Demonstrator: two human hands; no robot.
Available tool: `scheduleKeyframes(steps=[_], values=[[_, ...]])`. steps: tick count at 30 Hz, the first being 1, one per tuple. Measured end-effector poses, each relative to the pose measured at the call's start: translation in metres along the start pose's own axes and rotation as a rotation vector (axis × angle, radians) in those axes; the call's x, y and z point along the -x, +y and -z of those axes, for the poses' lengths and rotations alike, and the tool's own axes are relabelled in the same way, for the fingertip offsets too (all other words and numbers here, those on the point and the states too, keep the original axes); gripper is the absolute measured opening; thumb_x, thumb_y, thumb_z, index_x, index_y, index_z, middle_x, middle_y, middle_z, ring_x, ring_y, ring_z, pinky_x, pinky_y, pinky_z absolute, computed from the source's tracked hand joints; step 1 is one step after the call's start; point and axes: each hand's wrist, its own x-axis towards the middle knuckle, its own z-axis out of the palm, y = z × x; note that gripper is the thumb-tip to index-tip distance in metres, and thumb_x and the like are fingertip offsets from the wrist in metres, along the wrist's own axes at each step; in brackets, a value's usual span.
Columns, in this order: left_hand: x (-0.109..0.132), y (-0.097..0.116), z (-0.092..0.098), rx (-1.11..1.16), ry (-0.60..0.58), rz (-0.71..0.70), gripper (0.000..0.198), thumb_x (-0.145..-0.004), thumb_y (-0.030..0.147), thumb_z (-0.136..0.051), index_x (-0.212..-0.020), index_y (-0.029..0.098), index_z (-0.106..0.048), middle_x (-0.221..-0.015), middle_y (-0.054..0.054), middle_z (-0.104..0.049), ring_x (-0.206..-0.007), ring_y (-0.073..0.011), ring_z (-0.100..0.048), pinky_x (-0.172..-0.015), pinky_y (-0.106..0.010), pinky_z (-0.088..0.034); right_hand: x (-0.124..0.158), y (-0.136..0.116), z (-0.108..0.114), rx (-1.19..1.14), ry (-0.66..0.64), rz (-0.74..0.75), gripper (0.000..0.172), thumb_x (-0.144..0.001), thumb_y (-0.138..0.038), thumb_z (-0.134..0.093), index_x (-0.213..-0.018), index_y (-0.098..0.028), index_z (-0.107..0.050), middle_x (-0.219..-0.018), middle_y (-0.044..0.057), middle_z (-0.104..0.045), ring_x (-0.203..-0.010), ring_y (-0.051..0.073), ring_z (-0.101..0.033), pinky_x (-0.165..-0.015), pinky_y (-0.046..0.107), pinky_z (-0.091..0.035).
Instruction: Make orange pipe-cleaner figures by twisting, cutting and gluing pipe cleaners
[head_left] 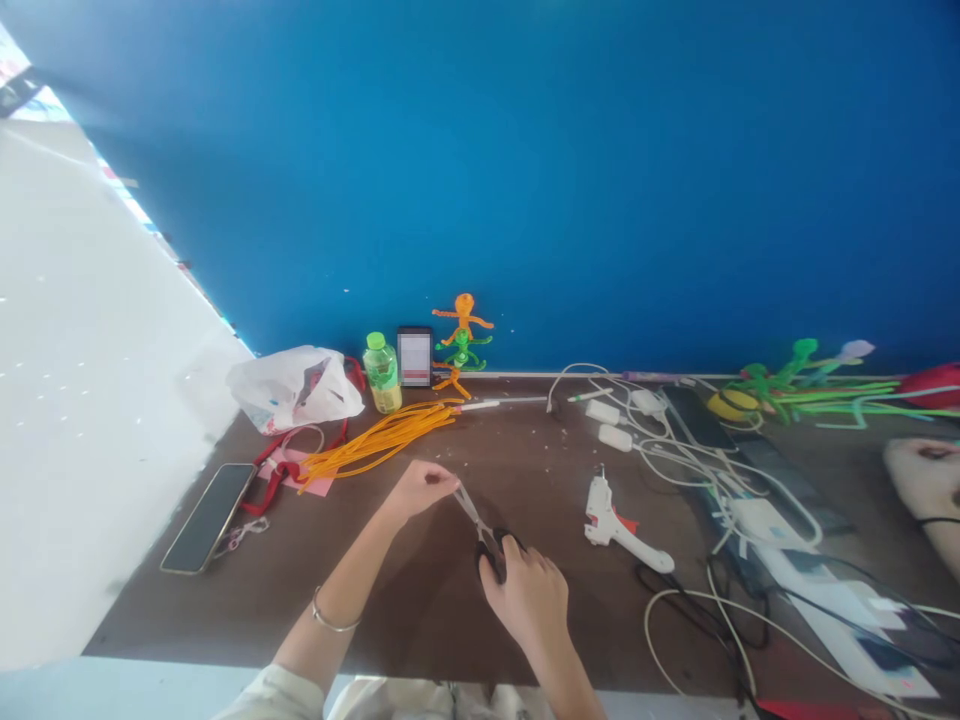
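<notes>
My right hand [527,598] grips a pair of scissors [478,523] by the dark handles, with thumb and fingers through the loops. The blades point up and left, their tips at the fingertips of my left hand [421,490]. Those left fingers are pinched together; whatever lies between them is too small to make out. Beyond the left hand, a bundle of orange pipe cleaners [386,440] is spread on the dark table [420,610]. Against the blue wall stand orange and green pipe-cleaner figures [463,345], one above another.
A white glue gun [619,530] lies right of the scissors, near tangled white cables [675,440] and a power strip [840,620]. On the left are a phone [208,518], a plastic bag [300,388] and a bottle [382,375]. Another person's hand [926,480] shows at far right.
</notes>
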Motion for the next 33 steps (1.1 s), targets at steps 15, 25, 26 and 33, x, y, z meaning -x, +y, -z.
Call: scheduleKeyframes(steps=[15,25,26,33], values=[[0.001,0.000,-0.006,-0.019,0.052,-0.021,0.021,-0.065,0.027,-0.055,-0.067,0.012,-0.068,-0.065,-0.004,-0.065,-0.062,-0.0146,-0.055,-0.060,-0.025,-0.041,0.002,-0.003,0.001,-0.002,-0.010,-0.008,0.022,-0.077,-0.037,-0.047,-0.077,-0.019,-0.060,-0.059,0.005,-0.060,-0.058,0.018,-0.056,-0.059,0.028,-0.032],[-0.005,-0.001,0.003,0.504,0.299,0.111,0.016,-0.064,0.028,-0.059,-0.066,0.012,-0.061,-0.056,0.003,-0.048,-0.051,-0.0059,-0.040,-0.050,-0.020,-0.033,-0.001,-0.001,0.006,-0.023,0.003,-0.035,0.025,-0.080,-0.037,-0.045,-0.078,-0.018,-0.061,-0.059,0.005,-0.062,-0.059,0.019,-0.057,-0.060,0.028,-0.033],[-0.003,0.002,0.009,0.652,0.259,0.107,0.015,-0.063,0.027,-0.060,-0.066,0.012,-0.059,-0.055,0.003,-0.045,-0.049,-0.0046,-0.036,-0.048,-0.019,-0.031,-0.001,0.000,0.006,-0.025,-0.003,-0.037,0.025,-0.080,-0.037,-0.045,-0.080,-0.018,-0.061,-0.060,0.005,-0.062,-0.059,0.020,-0.058,-0.060,0.028,-0.033],[0.047,0.019,0.082,1.168,0.355,-0.055,0.003,-0.076,0.020,-0.057,-0.076,0.017,-0.057,-0.075,-0.003,-0.053,-0.064,-0.0079,-0.049,-0.054,-0.019,-0.042,0.000,0.006,0.008,-0.065,-0.051,-0.048,0.021,-0.080,-0.036,-0.047,-0.080,-0.019,-0.060,-0.061,0.004,-0.063,-0.057,0.018,-0.059,-0.057,0.027,-0.032]])
